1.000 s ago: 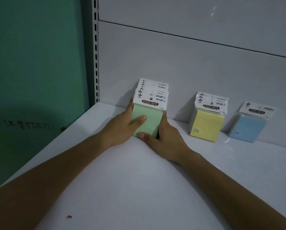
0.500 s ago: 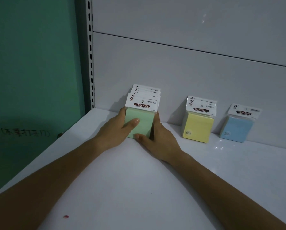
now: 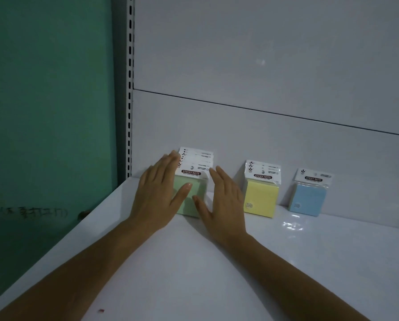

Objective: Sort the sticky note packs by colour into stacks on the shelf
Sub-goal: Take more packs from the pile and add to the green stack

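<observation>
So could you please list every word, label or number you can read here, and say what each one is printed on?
"STICKY NOTE": header card of the front green pack.
"STICKY NOTE": header card of the front yellow pack.
"STICKY NOTE": header card of the blue pack.
Small print and logos on all the cards: too small to read.
Dark handwriting on the green wall: not legible.

Looks like a shop: white metal display shelf [image 3: 217, 262], slotted upright [image 3: 130, 89] at 11 o'clock, plain back panels [image 3: 263, 54] at 12, header-carded sticky note packs [image 3: 262, 188] lined up at 1.
</observation>
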Tool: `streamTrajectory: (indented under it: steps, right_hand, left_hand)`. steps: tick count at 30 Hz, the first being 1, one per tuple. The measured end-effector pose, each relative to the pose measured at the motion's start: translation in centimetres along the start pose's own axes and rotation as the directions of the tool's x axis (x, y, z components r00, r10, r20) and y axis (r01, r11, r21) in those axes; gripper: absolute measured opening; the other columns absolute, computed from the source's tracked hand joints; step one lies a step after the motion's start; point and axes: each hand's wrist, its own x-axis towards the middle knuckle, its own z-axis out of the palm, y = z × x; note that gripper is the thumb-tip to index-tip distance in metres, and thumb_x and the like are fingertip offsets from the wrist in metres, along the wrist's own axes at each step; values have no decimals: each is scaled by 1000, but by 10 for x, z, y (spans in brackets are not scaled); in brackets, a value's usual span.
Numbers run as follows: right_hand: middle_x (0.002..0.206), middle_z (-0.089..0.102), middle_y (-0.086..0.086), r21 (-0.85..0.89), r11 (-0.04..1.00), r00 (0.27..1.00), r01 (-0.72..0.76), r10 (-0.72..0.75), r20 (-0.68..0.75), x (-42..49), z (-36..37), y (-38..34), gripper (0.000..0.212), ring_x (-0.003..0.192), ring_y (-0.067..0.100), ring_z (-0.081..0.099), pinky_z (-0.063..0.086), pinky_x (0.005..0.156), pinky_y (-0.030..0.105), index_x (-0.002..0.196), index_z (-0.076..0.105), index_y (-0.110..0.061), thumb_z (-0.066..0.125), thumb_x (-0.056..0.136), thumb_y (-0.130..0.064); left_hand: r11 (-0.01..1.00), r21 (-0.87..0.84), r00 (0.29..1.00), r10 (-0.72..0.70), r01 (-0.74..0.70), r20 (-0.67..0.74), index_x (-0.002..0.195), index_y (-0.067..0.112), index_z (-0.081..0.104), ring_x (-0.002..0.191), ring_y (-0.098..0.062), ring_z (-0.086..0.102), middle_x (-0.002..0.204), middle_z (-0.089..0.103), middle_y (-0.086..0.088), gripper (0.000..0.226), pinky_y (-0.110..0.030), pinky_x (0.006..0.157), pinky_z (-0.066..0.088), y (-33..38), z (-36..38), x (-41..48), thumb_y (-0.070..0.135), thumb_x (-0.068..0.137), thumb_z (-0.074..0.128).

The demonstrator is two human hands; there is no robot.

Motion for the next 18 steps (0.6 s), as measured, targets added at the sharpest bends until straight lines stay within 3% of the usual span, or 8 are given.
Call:
streamTrajectory:
  steps: [3, 7, 13, 18]
  right_hand:
    - [152, 31, 9, -106, 993, 994, 58, -48, 98, -2, -8, 6, 66, 139, 25, 30, 20, 113, 36, 144, 31, -13, 50, 90, -45]
    - [151, 34, 10, -226, 970, 985, 89, -53, 163, -12, -31, 24, 66, 137, 28, 33, 21, 111, 38, 143, 34, -13, 53, 88, -44]
    - [147, 40, 6, -224, 974, 969, -15, 69, 236, -38, -70, 48, 59, 132, 26, 39, 28, 109, 38, 137, 40, -16, 54, 89, -46]
    - [139, 47, 2, -98, 981, 958, -165, 183, 222, -54, -91, 49, 53, 125, 22, 45, 34, 101, 35, 135, 42, -17, 56, 90, -40]
  left_hand:
    - [987, 134, 995, 83, -91, 59, 149, 15, 16, 147, -19, 9, 159, 13, -2, 69, -43, 119, 10, 1, -1, -3, 56, 94, 22]
    - [952, 226, 976, 183, -207, 122, 147, 11, 24, 146, -23, 14, 157, 19, -7, 65, -46, 118, 12, 3, 0, -7, 48, 95, 35]
    - [862, 299, 910, 362, -410, 203, 141, 10, 37, 141, -25, 30, 152, 32, -9, 60, -46, 114, 25, 21, 4, -13, 47, 94, 36]
    - [793, 279, 838, 485, -542, 249, 137, 7, 45, 135, -26, 40, 148, 40, -10, 56, -42, 109, 34, 27, 4, -13, 43, 94, 40]
